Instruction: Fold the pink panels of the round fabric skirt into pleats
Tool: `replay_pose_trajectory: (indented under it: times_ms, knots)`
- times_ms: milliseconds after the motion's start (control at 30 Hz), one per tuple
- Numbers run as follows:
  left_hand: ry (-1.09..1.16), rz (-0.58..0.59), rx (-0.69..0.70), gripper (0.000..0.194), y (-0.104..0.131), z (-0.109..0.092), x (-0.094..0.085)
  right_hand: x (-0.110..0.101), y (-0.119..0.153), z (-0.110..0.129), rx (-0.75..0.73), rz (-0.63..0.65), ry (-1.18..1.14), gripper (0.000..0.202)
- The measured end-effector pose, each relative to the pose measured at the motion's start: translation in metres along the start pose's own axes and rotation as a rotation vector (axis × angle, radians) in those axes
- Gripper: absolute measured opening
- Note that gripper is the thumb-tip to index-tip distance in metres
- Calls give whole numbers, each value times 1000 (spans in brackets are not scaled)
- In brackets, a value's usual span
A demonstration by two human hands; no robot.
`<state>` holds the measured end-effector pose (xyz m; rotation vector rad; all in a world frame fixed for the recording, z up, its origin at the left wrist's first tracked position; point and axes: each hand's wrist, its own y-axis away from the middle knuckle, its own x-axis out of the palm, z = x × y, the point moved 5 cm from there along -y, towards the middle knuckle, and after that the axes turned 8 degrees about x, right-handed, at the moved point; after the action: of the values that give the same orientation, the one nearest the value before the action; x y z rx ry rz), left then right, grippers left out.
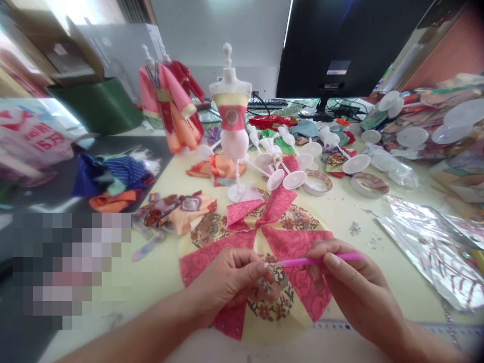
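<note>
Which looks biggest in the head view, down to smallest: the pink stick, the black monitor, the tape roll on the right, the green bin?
1. Black monitor
2. Green bin
3. Unsure: the pink stick is longer but thinner, and nearer the camera, than the tape roll.

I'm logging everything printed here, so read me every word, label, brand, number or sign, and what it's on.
"15万", apparently, on the bag at left; its other characters are too blurred.
Both tape rolls: red print, too small.
Black monitor: label, unreadable.
Ruler-like strip: marks, unreadable.
</note>
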<state>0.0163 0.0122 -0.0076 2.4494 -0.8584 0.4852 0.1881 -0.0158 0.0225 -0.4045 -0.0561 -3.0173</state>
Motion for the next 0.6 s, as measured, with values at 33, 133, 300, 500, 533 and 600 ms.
replay_pose_trajectory:
  times_ms: [33, 133, 300, 500, 533, 600]
  knots:
    - [-3, -6, -5, 34, 0, 0, 0, 0, -1, 0, -1, 3, -9, 14]
    - [-6, -23, -17, 36, -1, 0, 0, 0, -1, -1, 20, 6, -34, 15]
    - [5, -27, -24, 37, -1, 0, 1, 1, 0, -2, 22, 29, -46, 15]
    - [-19, -27, -30, 37, -1, 2, 1, 0, 0, -1, 22, 7, -18, 15]
    - [-22, -23, -29, 36, -1, 2, 1, 1, -1, 0, 14, 5, -12, 15]
    - [-28, -21, -25, 35, -1, 2, 0, 1, -2, 1, -2, -4, 1, 15]
